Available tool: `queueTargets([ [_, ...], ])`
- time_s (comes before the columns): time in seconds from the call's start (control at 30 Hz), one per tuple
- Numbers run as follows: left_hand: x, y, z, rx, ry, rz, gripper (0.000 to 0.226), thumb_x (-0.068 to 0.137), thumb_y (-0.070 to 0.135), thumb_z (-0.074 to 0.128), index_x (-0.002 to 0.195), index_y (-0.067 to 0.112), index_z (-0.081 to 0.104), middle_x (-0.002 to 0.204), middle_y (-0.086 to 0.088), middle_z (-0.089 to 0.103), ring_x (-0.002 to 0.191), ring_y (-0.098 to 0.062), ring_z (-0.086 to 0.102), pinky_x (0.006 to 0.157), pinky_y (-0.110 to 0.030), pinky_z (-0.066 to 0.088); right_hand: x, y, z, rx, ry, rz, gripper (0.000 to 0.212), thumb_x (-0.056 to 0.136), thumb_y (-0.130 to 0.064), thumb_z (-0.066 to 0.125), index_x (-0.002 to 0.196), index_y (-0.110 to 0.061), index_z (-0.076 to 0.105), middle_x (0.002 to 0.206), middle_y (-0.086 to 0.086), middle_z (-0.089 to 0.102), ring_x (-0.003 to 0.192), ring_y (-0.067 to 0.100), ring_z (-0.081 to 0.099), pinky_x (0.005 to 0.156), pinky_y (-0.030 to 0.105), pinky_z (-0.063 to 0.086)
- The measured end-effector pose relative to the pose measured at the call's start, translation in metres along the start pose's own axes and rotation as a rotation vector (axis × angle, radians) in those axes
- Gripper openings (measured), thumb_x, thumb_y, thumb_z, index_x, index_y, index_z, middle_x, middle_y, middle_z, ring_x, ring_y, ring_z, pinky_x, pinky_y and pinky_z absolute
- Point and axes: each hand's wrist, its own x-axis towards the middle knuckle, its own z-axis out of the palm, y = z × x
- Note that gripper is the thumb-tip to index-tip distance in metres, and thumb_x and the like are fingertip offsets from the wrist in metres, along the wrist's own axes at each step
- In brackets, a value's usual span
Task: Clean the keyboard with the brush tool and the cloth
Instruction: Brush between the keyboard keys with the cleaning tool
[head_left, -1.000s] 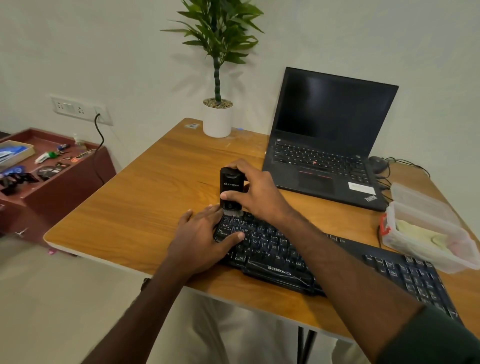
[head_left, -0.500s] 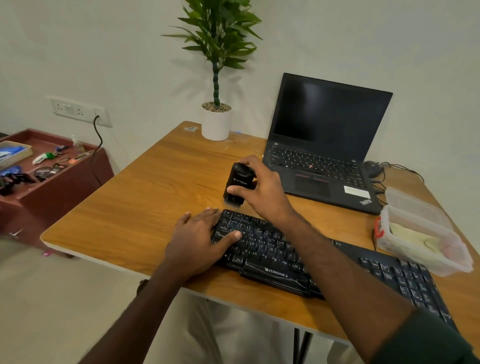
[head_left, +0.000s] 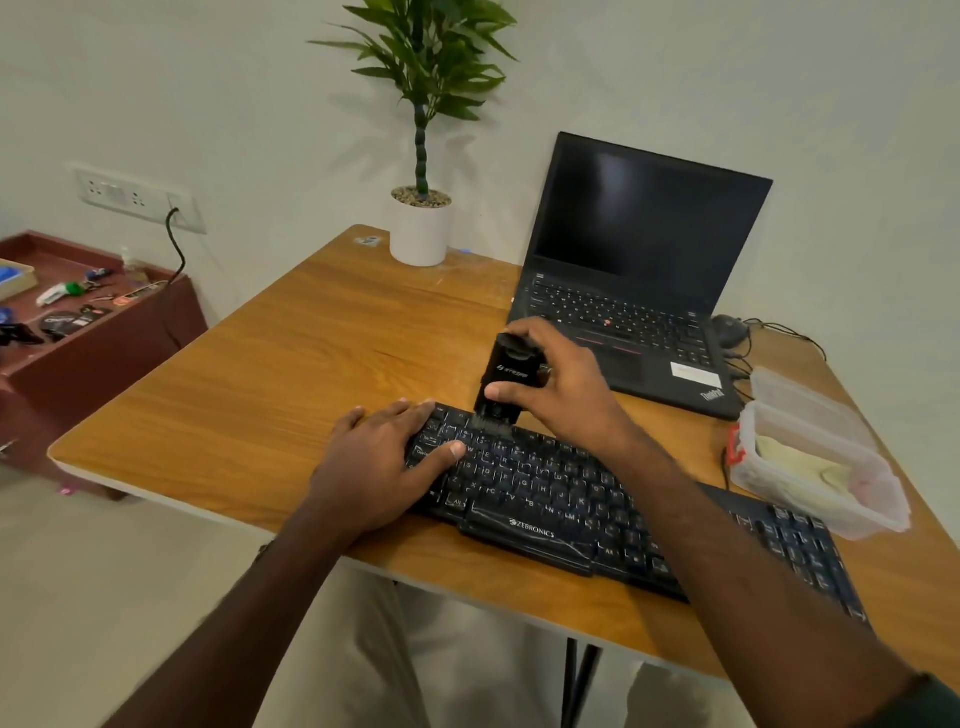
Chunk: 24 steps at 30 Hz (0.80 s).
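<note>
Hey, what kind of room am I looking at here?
Probably a home or small office workspace: a wooden desk carries an open laptop and a separate black keyboard, with a potted plant against the wall and a wall socket panel nearby.

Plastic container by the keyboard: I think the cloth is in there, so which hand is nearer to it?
Right. The right hand grips the brush tool at the keyboard's top row, left of the plastic container; the left hand rests farther left.
</note>
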Motion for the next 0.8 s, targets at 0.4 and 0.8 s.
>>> queueTargets([
  [0.4,0.001,-0.002,0.000,0.006,-0.031,-0.001,0.096,0.080,0.088,0.014,0.152,0.028,0.035,0.152,0.000,0.045,0.145,-0.007,0.029,0.121,-0.044,0.014,-0.008,0.000,-0.007,0.028,0.090,0.001,0.045,0.081,-0.023,0.083,0.117,-0.028,0.057,0.107,-0.016,0.064,0.102,-0.006,0.059,0.079,0.008,0.048],
  [0.8,0.000,0.000,-0.003,-0.017,-0.038,0.007,0.098,0.077,0.087,0.017,0.151,0.027,0.036,0.152,-0.004,0.045,0.144,-0.009,0.033,0.122,-0.041,0.013,-0.008,0.013,0.011,-0.100,0.047,-0.023,0.050,0.082,-0.026,0.083,0.120,-0.031,0.051,0.109,-0.006,0.065,0.098,0.008,0.065,0.081,0.027,0.058],
])
